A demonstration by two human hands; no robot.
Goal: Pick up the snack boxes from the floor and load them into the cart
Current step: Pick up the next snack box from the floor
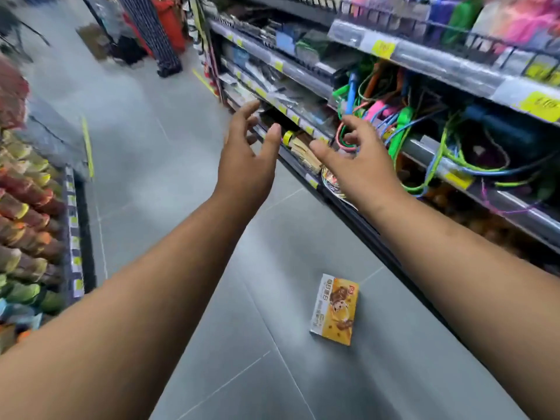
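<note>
Lying flat on the grey floor [188, 165] near the right-hand shelves [424, 56], one snack box [335, 309] remains; both hands, left hand [247, 156] and right hand [360, 165], hang loose-fingered, holding nothing, and no cart shows.

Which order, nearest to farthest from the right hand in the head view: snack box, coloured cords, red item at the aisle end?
1. coloured cords: on the shelf, just beside the right hand.
2. snack box: on the floor, below the forearms.
3. red item: far aisle end, upper left.
</note>
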